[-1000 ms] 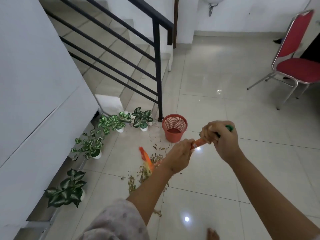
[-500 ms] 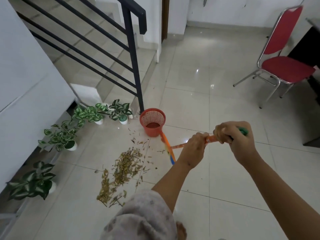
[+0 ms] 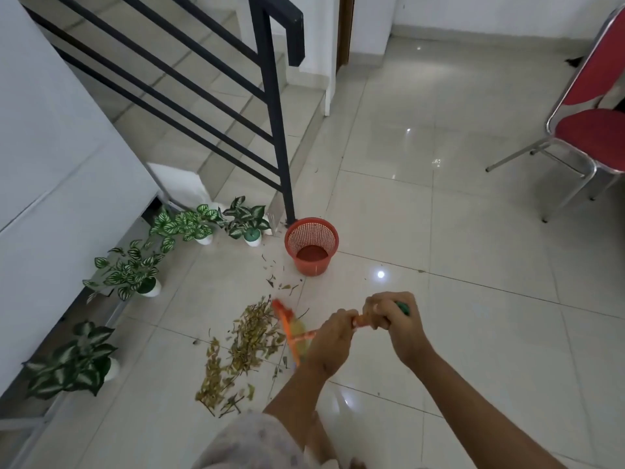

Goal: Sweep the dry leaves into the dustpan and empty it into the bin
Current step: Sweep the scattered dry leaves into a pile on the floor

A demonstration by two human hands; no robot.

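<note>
Dry leaves point(image 3: 243, 346) in loose long pile on floor tiles point(image 3: 473, 333), strays trailing toward bin point(image 3: 311, 246). Likely feather-light, brittle, quick to scatter; short gentle strokes advisable.

Broom point(image 3: 291, 328): blurred orange head touching pile's right edge. Probably light, stiff handle, soft bristles. Handle fits two spaced hands.

Left hand point(image 3: 333, 343) grip closed on handle low; right hand point(image 3: 389, 318) grip closed near green end.

Bin upright beside railing post point(image 3: 280, 137), near pile. Dustpan not visible. Potted plants point(image 3: 132, 272) along wall, close to pile.
</note>
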